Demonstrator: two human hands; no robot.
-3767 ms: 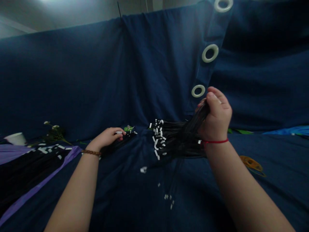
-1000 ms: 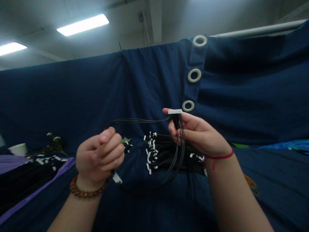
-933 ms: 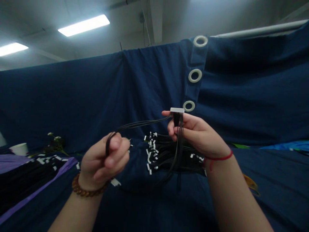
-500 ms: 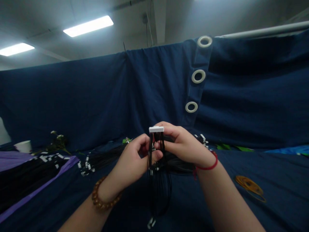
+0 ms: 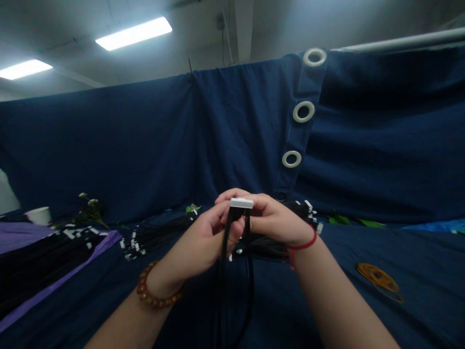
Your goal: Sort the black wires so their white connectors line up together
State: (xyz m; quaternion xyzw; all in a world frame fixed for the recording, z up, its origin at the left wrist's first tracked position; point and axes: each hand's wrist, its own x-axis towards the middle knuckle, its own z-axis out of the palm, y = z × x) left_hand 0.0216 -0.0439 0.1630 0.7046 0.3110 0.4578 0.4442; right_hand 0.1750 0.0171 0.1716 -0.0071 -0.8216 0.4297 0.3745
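A second ago my two hands were apart with the wires stretched between them. Now they meet at the middle of the view, and the white plug sits a little lower than half a second back.

My left hand, a beaded bracelet at its wrist, is curled nearly closed, its fingertips pinching the black wires just under the white connector. My right hand, with a red string at the wrist, is narrowed to a pinch on the connector itself, holding it level at the top. The wires hang straight down between my forearms and run out of the bottom of the view.

At far left I see a white cup and a flower sprig beside it, then a purple sheet bearing a dark pile of cables. A smaller bundle with white ends lies on the blue table cloth near my left hand. More cable ends show behind my right hand, which hides most of that heap. The blue curtain with its white eyelets closes off the back, and orange rubber bands lie at the right, well apart.
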